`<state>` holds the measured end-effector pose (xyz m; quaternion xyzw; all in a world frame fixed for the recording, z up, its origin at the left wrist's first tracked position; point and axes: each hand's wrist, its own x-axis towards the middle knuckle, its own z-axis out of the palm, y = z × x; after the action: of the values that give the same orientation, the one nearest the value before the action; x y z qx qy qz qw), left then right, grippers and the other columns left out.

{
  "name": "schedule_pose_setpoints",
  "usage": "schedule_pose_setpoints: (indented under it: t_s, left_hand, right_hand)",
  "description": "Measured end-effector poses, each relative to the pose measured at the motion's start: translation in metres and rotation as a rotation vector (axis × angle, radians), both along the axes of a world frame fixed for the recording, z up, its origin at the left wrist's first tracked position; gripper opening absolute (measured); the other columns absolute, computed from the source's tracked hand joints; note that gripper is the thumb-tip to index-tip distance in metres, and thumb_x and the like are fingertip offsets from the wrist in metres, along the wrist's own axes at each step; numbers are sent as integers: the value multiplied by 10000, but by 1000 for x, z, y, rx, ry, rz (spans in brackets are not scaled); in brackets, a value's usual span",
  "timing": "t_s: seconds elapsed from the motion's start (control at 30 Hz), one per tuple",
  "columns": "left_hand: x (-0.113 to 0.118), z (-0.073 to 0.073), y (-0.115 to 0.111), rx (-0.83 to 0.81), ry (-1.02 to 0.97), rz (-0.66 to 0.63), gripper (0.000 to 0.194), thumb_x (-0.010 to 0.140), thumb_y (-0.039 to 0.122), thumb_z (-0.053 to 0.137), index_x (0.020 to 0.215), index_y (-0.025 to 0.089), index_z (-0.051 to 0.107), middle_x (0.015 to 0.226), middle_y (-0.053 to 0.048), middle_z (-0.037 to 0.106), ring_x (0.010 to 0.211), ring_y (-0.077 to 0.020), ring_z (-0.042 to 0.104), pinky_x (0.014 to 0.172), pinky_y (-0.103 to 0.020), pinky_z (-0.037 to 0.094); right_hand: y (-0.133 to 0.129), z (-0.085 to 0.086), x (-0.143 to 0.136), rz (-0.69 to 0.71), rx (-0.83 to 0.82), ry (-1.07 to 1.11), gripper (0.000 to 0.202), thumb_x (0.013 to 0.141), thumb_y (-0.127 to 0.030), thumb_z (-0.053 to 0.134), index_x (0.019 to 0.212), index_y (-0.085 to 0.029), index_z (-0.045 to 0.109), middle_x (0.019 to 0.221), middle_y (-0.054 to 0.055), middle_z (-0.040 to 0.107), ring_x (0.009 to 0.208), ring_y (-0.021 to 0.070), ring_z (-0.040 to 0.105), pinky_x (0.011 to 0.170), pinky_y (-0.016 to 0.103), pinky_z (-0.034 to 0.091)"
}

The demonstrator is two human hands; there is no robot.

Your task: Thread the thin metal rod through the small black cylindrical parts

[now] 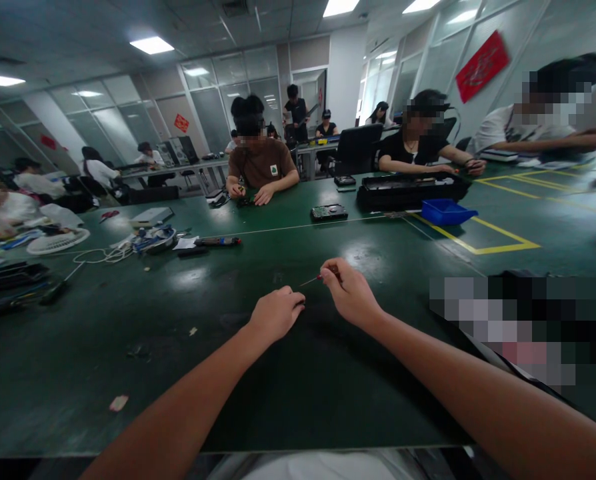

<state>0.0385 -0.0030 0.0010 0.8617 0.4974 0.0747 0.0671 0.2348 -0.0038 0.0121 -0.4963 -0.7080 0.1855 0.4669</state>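
My right hand (349, 291) is closed round the handle of a small screwdriver (312, 281), whose thin shaft points left and slightly down. Just left of the shaft's tip, my left hand (278, 312) has its fingers curled together over the green table (298, 400). A small dark thing shows at its fingertips, too small to make out. The two hands are apart, with the screwdriver's tip between them.
Beyond my hands lie a hard drive (329, 212), a blue scoop-shaped tray (445, 211) and a long black casing (412, 192). Cables (153, 240), a pen-like tool (215, 242) and a white fan-shaped part (58, 241) are at left. Several people sit around.
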Motion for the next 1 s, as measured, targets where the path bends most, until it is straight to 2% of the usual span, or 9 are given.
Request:
schedule_pose_setpoints:
  t_s: [0.13, 0.23, 0.37, 0.47, 0.57, 0.7, 0.77, 0.83, 1.0]
  left_hand:
    - [-7, 4, 3, -28, -87, 28, 257, 931, 339, 491, 1066, 273, 698, 1004, -63, 669, 893, -239, 629, 711, -323, 475]
    - [-18, 10, 8, -124, -293, 90, 241, 914, 368, 504, 1019, 249, 685, 939, -48, 690, 831, -216, 639, 703, -315, 466]
    - [-40, 19, 18, -274, -583, 219, 251, 854, 374, 560, 1005, 205, 666, 774, -25, 661, 618, -159, 599, 616, -282, 444]
    - [-61, 26, 26, -333, -822, 321, 319, 816, 377, 598, 1062, 189, 675, 857, -54, 674, 603, -131, 565, 526, -234, 387]
    - [-90, 31, 34, -413, -1122, 468, 321, 781, 327, 616, 1063, 183, 669, 921, -63, 653, 588, -110, 543, 433, -193, 296]
    - [-141, 36, 43, -521, -1543, 699, 168, 795, 247, 576, 929, 153, 615, 750, -15, 556, 501, -101, 484, 380, -186, 279]
    - [-169, 38, 43, -473, -1662, 811, 82, 808, 200, 566, 869, 146, 581, 711, -6, 533, 488, -98, 471, 375, -182, 292]
    - [-198, 40, 40, -405, -1747, 867, 57, 833, 163, 532, 867, 142, 573, 682, -2, 526, 492, -95, 465, 392, -177, 323]
    - [-259, 48, 24, -201, -1846, 929, 243, 923, 161, 323, 836, 128, 548, 584, 1, 497, 486, -79, 415, 444, -147, 341]
  right_hand:
    - [-1, 2, 1, 13, -17, -1, 166, 980, -353, 434, 942, -238, 549, 818, 30, 662, 772, 206, 641, 710, 337, 459]
    - [-2, 4, 1, 27, -36, 0, 164, 979, -345, 435, 943, -233, 550, 808, 22, 651, 759, 196, 633, 697, 326, 455]
    - [-3, 5, 1, 35, -63, -1, 177, 978, -350, 432, 946, -228, 557, 802, 22, 645, 748, 195, 625, 677, 322, 447]
    - [-2, 4, 0, 41, -65, 12, 178, 975, -357, 435, 943, -233, 558, 792, 18, 643, 741, 194, 621, 674, 321, 447]
    - [-1, 2, 0, 44, -56, 22, 178, 975, -359, 436, 935, -235, 558, 784, 14, 643, 737, 191, 621, 683, 320, 450]
    - [0, 1, 0, 57, -74, 31, 185, 978, -362, 430, 943, -233, 559, 802, 18, 657, 757, 191, 635, 687, 317, 457]
    - [0, 0, -1, 57, -84, 39, 189, 978, -368, 430, 943, -234, 559, 809, 20, 662, 767, 191, 642, 692, 317, 461]
    - [0, -1, -2, 60, -90, 51, 188, 976, -370, 434, 944, -234, 561, 815, 21, 663, 782, 192, 647, 701, 317, 465]
    - [2, -5, -3, 57, -100, 47, 192, 972, -375, 442, 953, -233, 570, 812, 21, 664, 760, 188, 637, 693, 315, 460]
